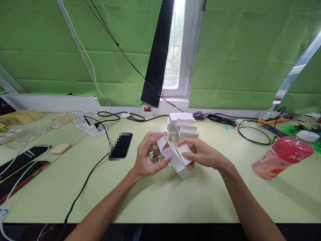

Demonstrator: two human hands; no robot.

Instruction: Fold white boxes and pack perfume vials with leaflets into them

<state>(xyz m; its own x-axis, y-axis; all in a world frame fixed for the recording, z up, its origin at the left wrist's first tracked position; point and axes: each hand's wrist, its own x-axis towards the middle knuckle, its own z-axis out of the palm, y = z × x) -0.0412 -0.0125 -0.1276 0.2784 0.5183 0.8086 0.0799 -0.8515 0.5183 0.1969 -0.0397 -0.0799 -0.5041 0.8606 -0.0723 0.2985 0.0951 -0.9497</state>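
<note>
Between my two hands, above the middle of the table, is a small white cardboard box point(173, 160), tilted, with its flaps standing open. My left hand point(148, 156) grips its left side, fingers at the upper edge and thumb along the near face. On the other side my right hand point(198, 152) pinches a white panel or flap of the box between thumb and fingers. Behind the left fingers a shiny, silvery-green item point(154, 156) shows in part; its kind is unclear. Just beyond the hands stands a group of white boxes point(184, 125), some with open flaps.
A black phone point(124, 145) lies left of my hands. A pink drink bottle point(282, 157) stands at the right. Further left are a white power strip point(91, 129), more phones point(22, 175) and trailing cables. Coiled black cables point(222, 119) lie along the back wall.
</note>
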